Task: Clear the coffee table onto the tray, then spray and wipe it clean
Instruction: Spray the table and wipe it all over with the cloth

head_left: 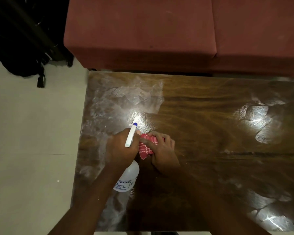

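Spray bottle (pixel 128 175), gripped in the left hand (pixel 120 148), points up the frame, while the right hand (pixel 163 150) just beside it clutches the red cloth (pixel 146 148).

The left hand (pixel 120 148) hides the neck of the spray bottle (pixel 128 177).

I see the surface (pixel 210 133) filling the middle and right, the sofa (pixel 143 31) just behind its far edge, the floor (pixel 32 133) to its left, and a bag (pixel 24 61) on the floor left of the sofa. Over the surface's left part my left grip (pixel 122 148) holds the spray bottle (pixel 128 178), and just right of it my right grip (pixel 163 150) holds the cloth (pixel 147 147) against the surface.
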